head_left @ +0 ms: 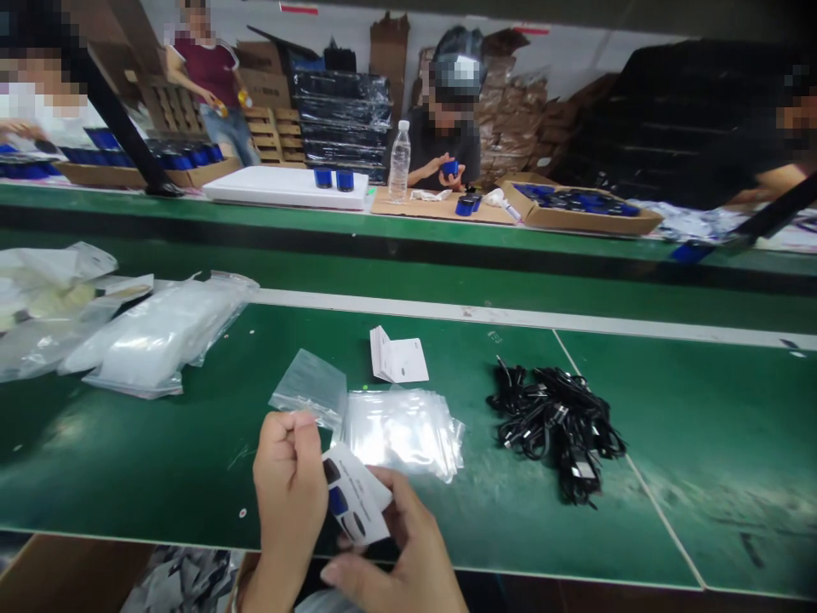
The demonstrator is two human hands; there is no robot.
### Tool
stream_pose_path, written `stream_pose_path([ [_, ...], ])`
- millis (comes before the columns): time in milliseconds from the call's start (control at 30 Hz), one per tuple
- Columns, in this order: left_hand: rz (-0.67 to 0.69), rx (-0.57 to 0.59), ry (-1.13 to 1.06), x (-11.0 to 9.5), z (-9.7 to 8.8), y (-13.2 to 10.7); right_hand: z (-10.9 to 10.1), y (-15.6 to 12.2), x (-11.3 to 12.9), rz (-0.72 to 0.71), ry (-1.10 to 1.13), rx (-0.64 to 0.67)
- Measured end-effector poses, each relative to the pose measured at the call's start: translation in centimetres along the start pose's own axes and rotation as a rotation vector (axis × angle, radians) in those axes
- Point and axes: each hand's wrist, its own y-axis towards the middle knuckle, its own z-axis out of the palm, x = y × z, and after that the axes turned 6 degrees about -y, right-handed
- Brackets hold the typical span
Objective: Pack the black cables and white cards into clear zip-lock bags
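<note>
My left hand (290, 485) pinches the corner of a small clear zip bag (310, 387) between thumb and fingers. My right hand (399, 549) shut on a white printed card (356, 495) showing dark and blue product pictures, and the card's edge sits against my left hand. Just beyond my hands lies a stack of clear zip bags (402, 434) on the green work surface (159, 451). A folded white leaflet (399, 356) rests beyond the stack. To the right lies a tangled bundle of black cables (555, 430).
Bulging plastic bags of clear packaging (153, 336) lie at the left of the green surface. Beyond a raised green belt (408, 247), a co-worker (443, 136) holds a blue item near a cardboard tray of blue items (574, 209). Stacked goods and pallets stand behind.
</note>
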Motion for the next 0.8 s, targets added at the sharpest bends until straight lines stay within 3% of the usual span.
stream_pose_path([
  [100,0.008,0.021,0.003,-0.2,0.1,-0.2,-0.2,0.6,0.0,0.111,0.117,0.032],
  [167,0.015,0.053,0.000,-0.3,0.1,-0.5,-1.1,1.0,0.4,0.072,0.033,-0.038],
  [233,0.030,0.081,0.010,-0.2,0.1,-0.8,-2.1,1.1,1.0,-0.175,-0.160,-0.156],
  [333,0.078,0.114,0.040,0.0,0.0,-1.4,-3.2,1.0,1.4,-0.702,-0.393,-0.277],
  [400,0.139,0.137,0.065,0.3,-0.1,-1.6,-3.5,0.9,1.5,-0.872,-0.488,-0.290],
  [500,0.390,0.139,0.207,0.5,-0.1,-1.9,-3.4,1.1,1.3,-0.828,-0.674,-0.323],
  [567,0.558,0.148,0.298,0.7,0.0,-2.2,-3.3,1.2,1.1,-0.736,-0.788,-0.352],
  [633,0.641,0.193,0.315,0.9,0.2,-2.7,-3.3,1.2,1.1,-0.609,-0.861,-0.364],
  [700,0.695,0.265,0.300,1.1,0.4,-3.2,-3.5,1.1,1.5,-0.462,-0.891,-0.297],
  [800,0.741,0.364,0.304,1.3,0.4,-3.7,-4.4,0.8,2.7,-0.338,-0.824,-0.037],
])
